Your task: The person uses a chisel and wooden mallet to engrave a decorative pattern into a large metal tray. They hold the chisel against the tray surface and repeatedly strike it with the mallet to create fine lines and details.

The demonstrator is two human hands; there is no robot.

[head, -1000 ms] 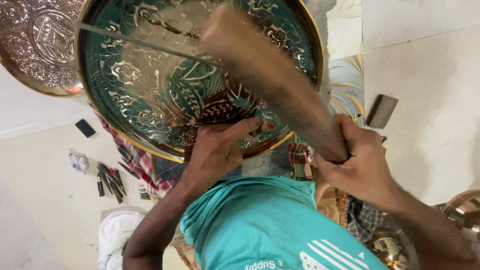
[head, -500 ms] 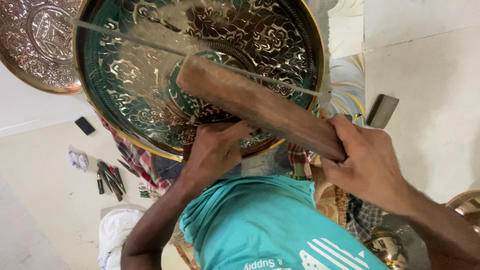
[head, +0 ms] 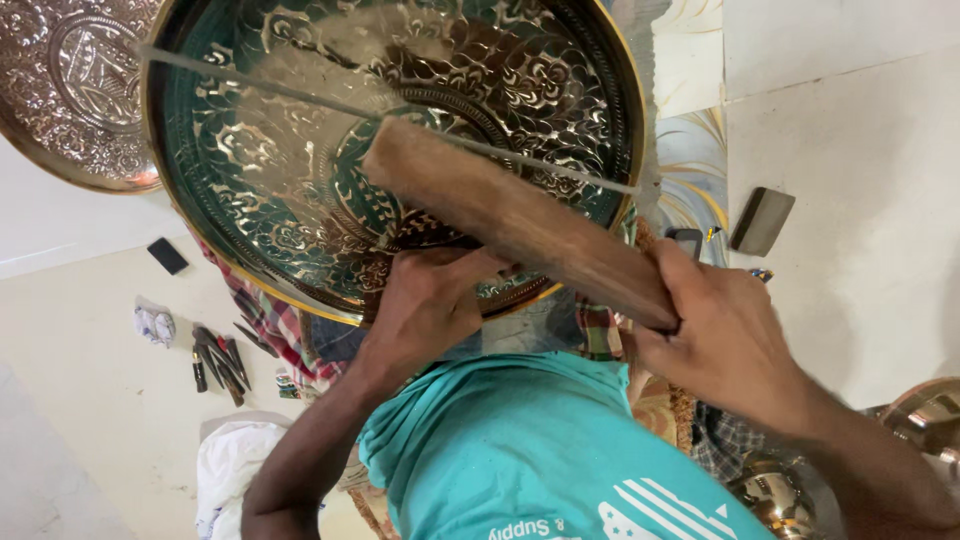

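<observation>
A pale tiled floor (head: 850, 150) lies under an embossed tray (head: 300, 160), tilted against the person's lap, its pattern already covering most of the face. The left hand (head: 425, 305) pinches something hidden at the lower rim. The right hand (head: 725, 345) is clenched around a wooden mallet (head: 515, 215) over the centre.

Wooden block (head: 520, 225) over engraved tray (head: 300, 150), second tray (head: 70, 100) left, small tools (head: 218, 358) on floor (head: 90, 420)

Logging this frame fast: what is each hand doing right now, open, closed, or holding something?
Left hand: fingers curled, pressed on the engraved metal tray; any tool in it cannot be told.
Right hand: closed around the wooden mallet.
</observation>
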